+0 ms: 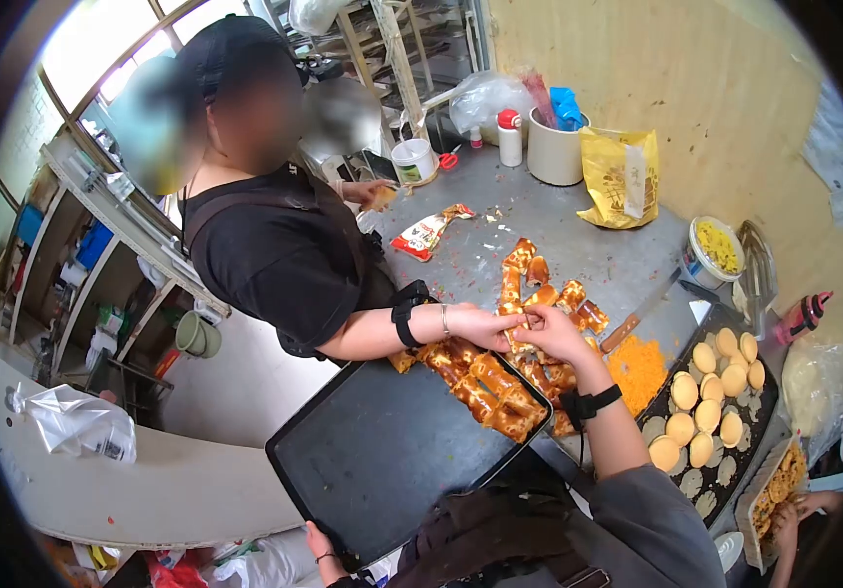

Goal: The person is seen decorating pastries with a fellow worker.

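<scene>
My left hand (322,551) grips the near left edge of a black baking tray (372,461). Glazed bread rolls (495,392) with brown tops and pale streaks lie along the tray's far right end. My right hand (551,335) is closed in a pinch over a pile of similar rolls (574,304) on the metal table. Its fingertips meet a co-worker's hand (480,327) there; what lies between them is hidden. A long glazed roll (513,289) extends just beyond the fingers.
Orange shreds (639,370) and a knife (627,328) lie right of the rolls. Beyond them sits a dark tray of small round cakes (708,416). A co-worker in black (274,245) stands left. Another person's hands (784,524) reach into a container at lower right.
</scene>
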`<act>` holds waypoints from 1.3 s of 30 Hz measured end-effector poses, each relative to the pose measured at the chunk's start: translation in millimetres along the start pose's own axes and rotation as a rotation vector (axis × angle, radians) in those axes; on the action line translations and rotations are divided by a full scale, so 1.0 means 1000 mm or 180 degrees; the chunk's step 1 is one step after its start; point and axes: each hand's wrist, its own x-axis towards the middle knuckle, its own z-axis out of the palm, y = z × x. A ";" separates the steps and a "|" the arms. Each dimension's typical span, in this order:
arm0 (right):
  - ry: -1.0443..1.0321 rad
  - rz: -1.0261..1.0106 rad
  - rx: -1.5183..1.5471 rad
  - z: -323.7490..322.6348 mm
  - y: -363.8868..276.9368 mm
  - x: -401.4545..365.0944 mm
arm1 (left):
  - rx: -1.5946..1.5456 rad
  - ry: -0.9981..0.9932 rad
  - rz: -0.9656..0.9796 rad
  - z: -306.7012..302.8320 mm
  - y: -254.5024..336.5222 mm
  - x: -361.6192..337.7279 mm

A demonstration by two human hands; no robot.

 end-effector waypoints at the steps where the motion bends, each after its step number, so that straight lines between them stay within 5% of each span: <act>1: -0.0099 -0.0017 -0.0314 -0.004 -0.008 0.000 | -0.0020 0.0005 0.0021 0.000 -0.010 0.007; 6: -0.0521 0.0213 -0.0272 -0.011 0.011 -0.009 | 0.0090 -0.0014 0.0101 -0.002 -0.018 0.018; 10: -0.0676 0.1100 0.1196 -0.023 0.005 -0.059 | -0.0137 -0.0032 0.0101 0.000 -0.012 0.017; 14: 0.0485 0.0859 0.2339 -0.049 0.045 -0.104 | -0.0029 -0.0301 -0.0024 -0.002 0.019 -0.003; 18: 0.2338 0.0335 0.0767 -0.110 0.101 -0.129 | 0.0036 -0.0319 0.0132 -0.006 -0.004 0.016; 21: 0.2917 -0.0045 0.0315 -0.141 0.132 -0.129 | -0.0231 -0.0423 -0.0041 -0.012 -0.029 0.042; 25: 0.3094 0.0275 -0.0865 -0.139 0.150 -0.116 | 0.0073 -0.0490 -0.0049 -0.017 -0.045 0.050; 28: 0.2388 0.0955 -0.1680 -0.130 0.160 -0.115 | 0.0209 -0.0387 -0.0043 -0.023 -0.044 0.048; 31: 0.2936 0.0186 -0.1739 -0.128 0.164 -0.112 | 0.0152 -0.0273 -0.0011 -0.006 0.007 0.006; 39: 0.2408 0.0794 -0.1896 -0.136 0.141 -0.115 | -0.0220 -0.0364 -0.0124 -0.012 -0.007 0.014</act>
